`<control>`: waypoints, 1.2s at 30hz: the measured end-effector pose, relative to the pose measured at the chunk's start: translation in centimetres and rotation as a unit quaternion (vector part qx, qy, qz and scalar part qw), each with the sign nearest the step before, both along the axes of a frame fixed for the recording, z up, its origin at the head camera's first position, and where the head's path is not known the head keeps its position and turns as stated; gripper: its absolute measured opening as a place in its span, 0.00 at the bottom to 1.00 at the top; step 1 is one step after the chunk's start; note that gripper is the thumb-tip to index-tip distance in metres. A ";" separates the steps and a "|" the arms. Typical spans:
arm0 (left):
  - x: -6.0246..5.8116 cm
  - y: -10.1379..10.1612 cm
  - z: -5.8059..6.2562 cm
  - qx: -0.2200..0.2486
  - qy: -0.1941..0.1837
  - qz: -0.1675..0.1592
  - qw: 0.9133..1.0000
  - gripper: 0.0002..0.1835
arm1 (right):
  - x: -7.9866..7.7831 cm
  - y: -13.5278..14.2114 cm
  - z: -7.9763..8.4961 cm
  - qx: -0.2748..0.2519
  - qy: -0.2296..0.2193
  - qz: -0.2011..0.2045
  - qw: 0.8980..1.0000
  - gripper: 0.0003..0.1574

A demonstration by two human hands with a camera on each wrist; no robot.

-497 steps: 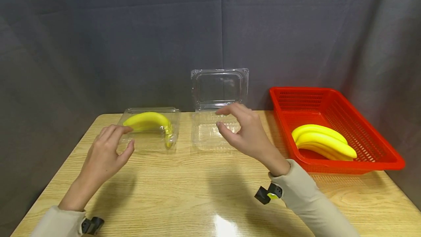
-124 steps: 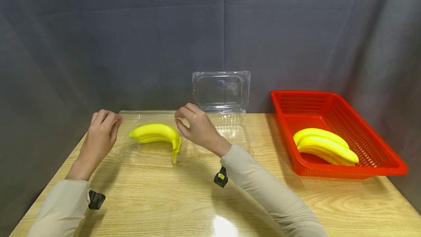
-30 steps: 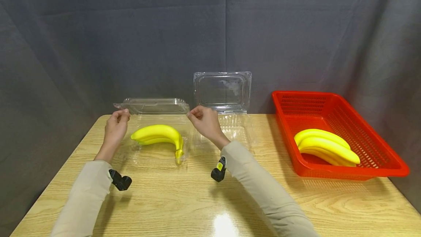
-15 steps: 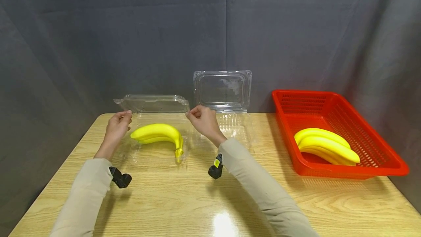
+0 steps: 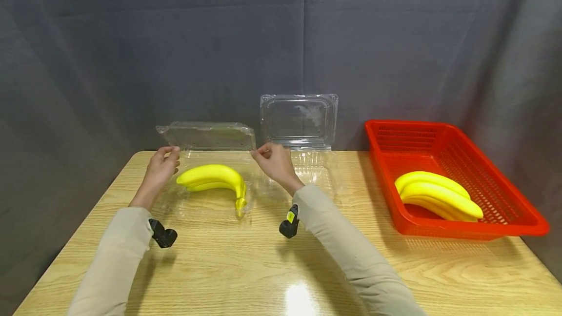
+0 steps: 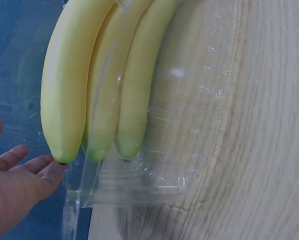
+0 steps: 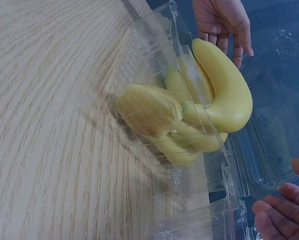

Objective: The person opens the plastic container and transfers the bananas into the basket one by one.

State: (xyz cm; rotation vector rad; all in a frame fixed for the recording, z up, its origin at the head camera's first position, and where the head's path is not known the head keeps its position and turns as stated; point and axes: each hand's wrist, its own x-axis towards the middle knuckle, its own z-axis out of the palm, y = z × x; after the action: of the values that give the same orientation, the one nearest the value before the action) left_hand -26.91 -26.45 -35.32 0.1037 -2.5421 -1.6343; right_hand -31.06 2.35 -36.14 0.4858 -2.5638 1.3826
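A clear plastic clamshell box [image 5: 210,216] lies on the table at left with a bunch of bananas [image 5: 215,174] in its base; its lid [image 5: 210,135] leans up at the back. My left hand [image 5: 160,172] is at the lid's left side, fingers loosely bent and thumb apart from them in the left wrist view. At the lid's right side is my right hand [image 5: 275,165]; in the right wrist view its thumb and fingers [image 7: 284,207] stand apart, with nothing visible between them. Exact contact with the clear lid is hard to see.
A second clear clamshell [image 5: 299,121] stands with its lid up beside the first. At right, a red plastic basket [image 5: 382,194] holds more bananas [image 5: 439,196]. A grey curtain [image 5: 202,52] hangs behind the wooden table [image 5: 237,267].
Earlier the lid lay over the bananas; it has swung up and back, tilting further over the last second. The left hand's fingers have loosened; the right hand has barely moved in that second.
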 end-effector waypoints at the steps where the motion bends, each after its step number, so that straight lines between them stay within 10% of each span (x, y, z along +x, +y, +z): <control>1: 0.0 0.0 0.0 0.001 0.000 -0.004 1.000 0.37 | 0.0 0.0 0.0 -0.002 -0.002 0.000 1.000 0.14; 36: -0.8 0.0 -1.4 0.046 -0.007 -0.004 0.999 0.27 | 0.0 -0.1 -1.2 -0.058 -0.060 0.008 0.996 0.26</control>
State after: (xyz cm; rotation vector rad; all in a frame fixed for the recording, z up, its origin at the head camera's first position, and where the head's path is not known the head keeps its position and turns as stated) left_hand -27.66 -26.43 -36.74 0.1135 -2.4802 -1.7597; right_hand -31.04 2.29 -37.35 0.4177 -2.5575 1.6024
